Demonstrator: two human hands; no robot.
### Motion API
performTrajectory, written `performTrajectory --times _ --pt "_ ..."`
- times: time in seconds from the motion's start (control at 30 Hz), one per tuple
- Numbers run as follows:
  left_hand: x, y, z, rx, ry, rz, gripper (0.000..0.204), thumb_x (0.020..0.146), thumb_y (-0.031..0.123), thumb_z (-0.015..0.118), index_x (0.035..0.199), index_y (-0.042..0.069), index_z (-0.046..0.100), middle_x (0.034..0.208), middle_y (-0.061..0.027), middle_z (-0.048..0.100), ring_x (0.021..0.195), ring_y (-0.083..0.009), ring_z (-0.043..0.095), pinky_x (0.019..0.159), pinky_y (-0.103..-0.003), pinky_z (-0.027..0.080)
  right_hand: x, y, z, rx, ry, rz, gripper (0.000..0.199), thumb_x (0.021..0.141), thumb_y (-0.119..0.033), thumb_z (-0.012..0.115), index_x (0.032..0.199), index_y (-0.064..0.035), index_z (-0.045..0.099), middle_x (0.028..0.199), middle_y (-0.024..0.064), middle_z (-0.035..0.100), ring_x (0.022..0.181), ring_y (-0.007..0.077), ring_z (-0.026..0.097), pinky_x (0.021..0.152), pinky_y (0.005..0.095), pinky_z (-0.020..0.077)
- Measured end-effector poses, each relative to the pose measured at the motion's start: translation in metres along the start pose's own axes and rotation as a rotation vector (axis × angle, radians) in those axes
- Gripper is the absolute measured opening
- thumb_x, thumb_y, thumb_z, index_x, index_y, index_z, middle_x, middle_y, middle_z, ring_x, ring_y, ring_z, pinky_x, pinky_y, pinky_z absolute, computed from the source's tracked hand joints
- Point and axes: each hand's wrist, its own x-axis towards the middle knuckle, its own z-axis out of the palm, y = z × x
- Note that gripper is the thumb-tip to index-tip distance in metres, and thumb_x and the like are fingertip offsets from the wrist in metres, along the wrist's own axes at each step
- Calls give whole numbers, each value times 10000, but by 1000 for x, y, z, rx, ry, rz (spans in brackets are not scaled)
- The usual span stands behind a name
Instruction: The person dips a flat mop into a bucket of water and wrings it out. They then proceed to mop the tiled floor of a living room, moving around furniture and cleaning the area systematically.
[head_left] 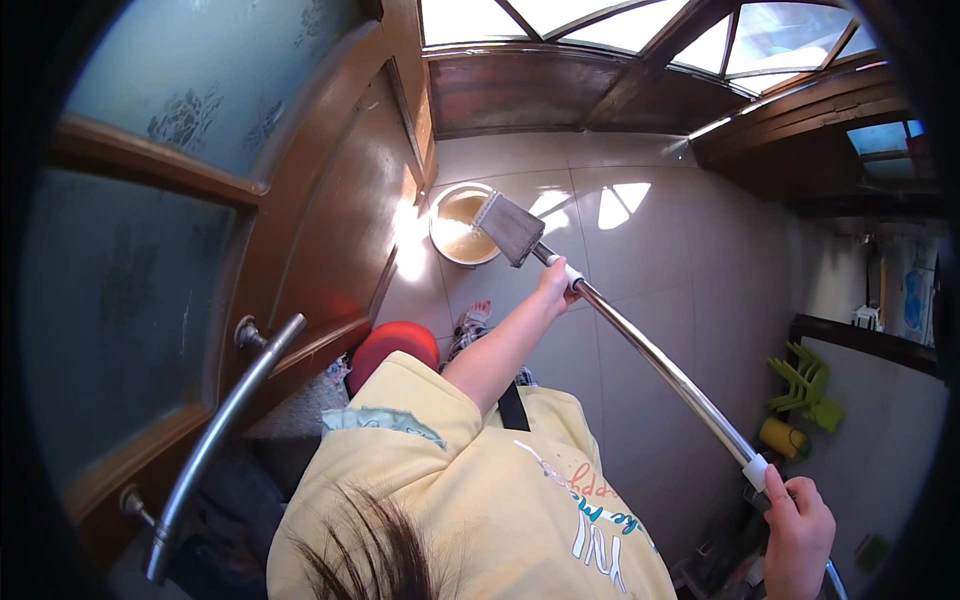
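A flat mop [660, 362] with a shiny metal pole slants across the view from the middle to the lower right. My left hand [556, 285] is wrapped round its pole by a white collar, just behind the head. Farther down, at another white collar, my right hand [800, 530] grips the pole too. The grey mop head [513, 230] is raised and tilted, its far edge overlapping the rim of a round white bucket [437, 250]; whether they touch I cannot tell. Cloudy brownish water [461, 232] shows inside the bucket.
A brown door [340, 210] with frosted glass and a long metal handle [225, 440] stands at my left. Beside my foot [477, 312] is a red round object [395, 345]. Green plastic stools [800, 380] and a yellow container [782, 438] sit at the right on pale floor tiles [650, 260].
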Motion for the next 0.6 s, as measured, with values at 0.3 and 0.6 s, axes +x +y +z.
performTrajectory --times 0.3,0.6 --pt "-39 -67 -7 -476 -305 -49 293 851 306 312 902 21 357 763 -80 466 713 -213 493 665 -353 440 -55 16 85 -92 378 -21 344 603 90 489 933 4 539 767 103 462 639 239 464 539 302 372" --pt "-73 -137 -3 -403 -388 108 153 817 49 342 902 -77 320 899 -168 408 815 -265 469 796 -379 427 -98 48 181 -36 508 -36 306 639 41 515 937 -18 552 729 64 437 560 179 417 470 277 325"
